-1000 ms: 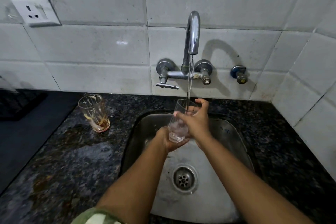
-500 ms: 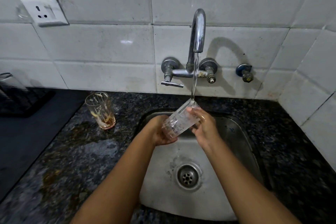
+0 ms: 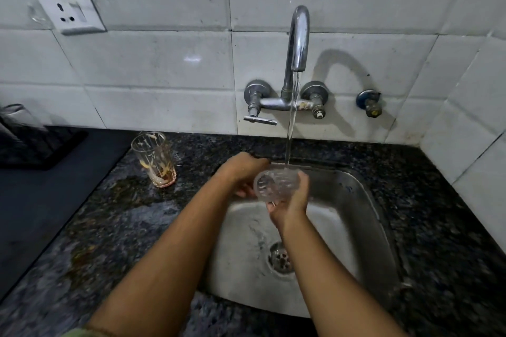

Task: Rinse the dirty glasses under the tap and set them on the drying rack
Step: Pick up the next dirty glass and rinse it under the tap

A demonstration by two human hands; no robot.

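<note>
A clear glass [image 3: 273, 185] lies on its side over the steel sink [image 3: 364, 216], its base toward me, and the water stream from the tap [image 3: 298, 35] hits its upper side. My right hand [image 3: 293, 200] grips it from below and the right. My left hand [image 3: 241, 169] holds its left side from above. A dirty glass [image 3: 154, 159] with orange-brown residue stands upright on the dark granite counter [image 3: 123, 221], left of the sink.
Water runs down to the drain [image 3: 280, 257]. A dark rack or tray [image 3: 35, 148] with an upturned glass [image 3: 19, 116] sits at the far left on a black mat. A wall socket [image 3: 69, 11] is at the upper left. Tiled walls close in behind and on the right.
The glass went from upright under the stream to tilted, then fully onto its side. Both hands shifted around it as it turned.
</note>
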